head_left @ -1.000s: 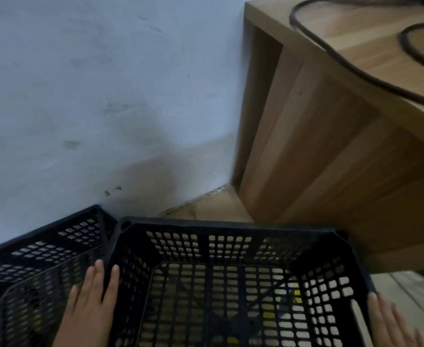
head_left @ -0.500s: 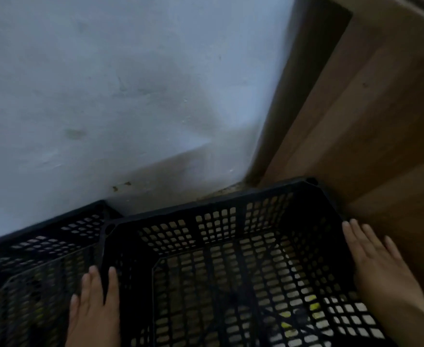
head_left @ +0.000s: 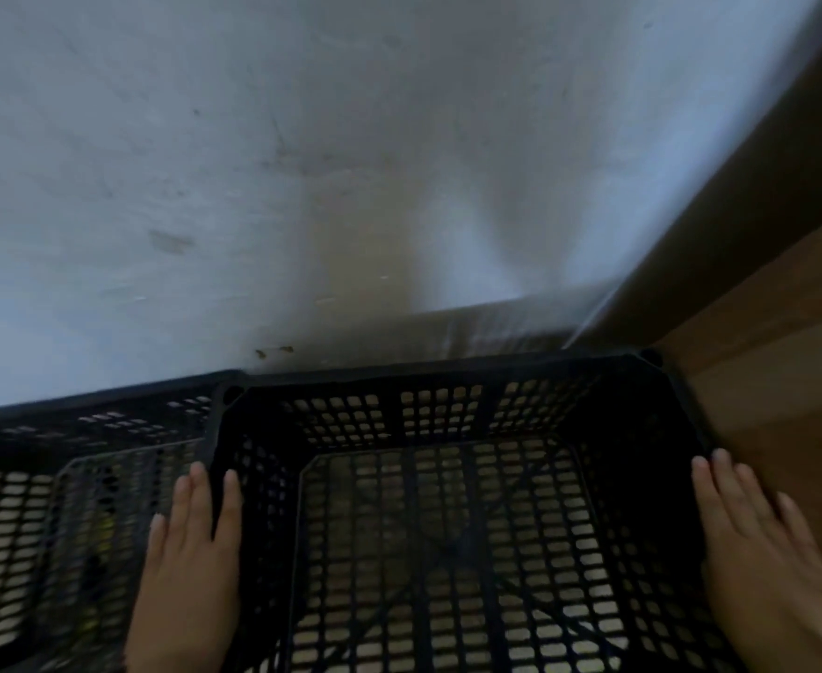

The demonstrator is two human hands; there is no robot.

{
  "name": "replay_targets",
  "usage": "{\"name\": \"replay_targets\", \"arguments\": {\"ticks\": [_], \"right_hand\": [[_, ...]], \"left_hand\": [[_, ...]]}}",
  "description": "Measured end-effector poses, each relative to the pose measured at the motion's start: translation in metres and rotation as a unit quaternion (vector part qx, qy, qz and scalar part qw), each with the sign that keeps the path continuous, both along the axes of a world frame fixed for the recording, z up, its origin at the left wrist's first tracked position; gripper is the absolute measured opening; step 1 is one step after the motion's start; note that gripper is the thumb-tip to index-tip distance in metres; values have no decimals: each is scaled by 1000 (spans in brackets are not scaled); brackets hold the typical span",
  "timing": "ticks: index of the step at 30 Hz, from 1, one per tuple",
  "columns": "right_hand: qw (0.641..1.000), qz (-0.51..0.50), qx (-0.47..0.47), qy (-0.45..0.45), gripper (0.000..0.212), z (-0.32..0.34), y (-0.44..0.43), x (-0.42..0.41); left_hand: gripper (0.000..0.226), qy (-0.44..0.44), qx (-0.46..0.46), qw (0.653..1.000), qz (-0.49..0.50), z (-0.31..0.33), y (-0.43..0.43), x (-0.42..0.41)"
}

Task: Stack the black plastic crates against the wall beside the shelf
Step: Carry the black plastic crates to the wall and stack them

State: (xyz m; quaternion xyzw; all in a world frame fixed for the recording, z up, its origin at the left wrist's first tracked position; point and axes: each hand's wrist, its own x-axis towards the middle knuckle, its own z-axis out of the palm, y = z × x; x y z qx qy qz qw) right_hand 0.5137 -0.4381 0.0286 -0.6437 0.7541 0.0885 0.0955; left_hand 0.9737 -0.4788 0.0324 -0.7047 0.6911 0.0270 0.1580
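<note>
A black plastic crate (head_left: 440, 381) with lattice walls fills the lower middle, its far rim close to the pale wall (head_left: 302, 162) and its right corner beside the wooden shelf (head_left: 778, 361). My left hand (head_left: 190, 565) lies flat on the crate's left rim, fingers straddling it. On the right rim my right hand (head_left: 763, 565) presses flat, squeezed between crate and shelf. A second black crate (head_left: 74, 429) stands at the left along the same wall, touching the first.
The wooden shelf side rises along the right edge of the view. The wall is scuffed and shadowed near its base. Pale floor shows through the crate's mesh bottom.
The crate has moved forward and rightward, closing the gap to the wall and the shelf. Both hands travelled with it, and my view has tilted closer to the wall.
</note>
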Motion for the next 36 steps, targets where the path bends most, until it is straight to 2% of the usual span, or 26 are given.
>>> {"name": "replay_targets", "arguments": {"ticks": [3,7,11,15,20,21,23,25,27,31,36], "right_hand": [[999,-1,-34,-33,88,-17,-12,3],[998,11,-62,22,80,-44,-35,4],[996,25,-49,69,78,-70,-53,2],[995,21,-52,85,75,-89,-63,4],[995,9,-48,87,77,-106,-67,6],[995,9,-50,85,78,-109,-66,6],[995,6,-50,83,76,-113,-65,7],[995,-7,-54,77,68,-115,-65,9],[995,-29,-66,75,62,-115,-66,13],[992,-31,-82,95,64,-117,-71,17],[992,-41,-70,99,65,-115,-84,18]], "left_hand": [[101,-25,-35,999,-17,-19,-13,4],[103,-23,-38,999,-4,-48,-22,5],[101,-4,-43,999,31,-67,-30,4],[94,12,-43,998,40,-82,-32,-1],[97,10,-69,997,24,-107,-26,7],[95,21,-65,997,27,-109,-23,5],[76,36,-74,996,31,-113,-18,1],[65,43,-61,996,52,-114,-14,0],[69,55,-64,994,67,-114,-15,-2],[72,52,-80,994,45,-114,-22,-5],[72,26,-85,996,12,-113,-68,0]]}}
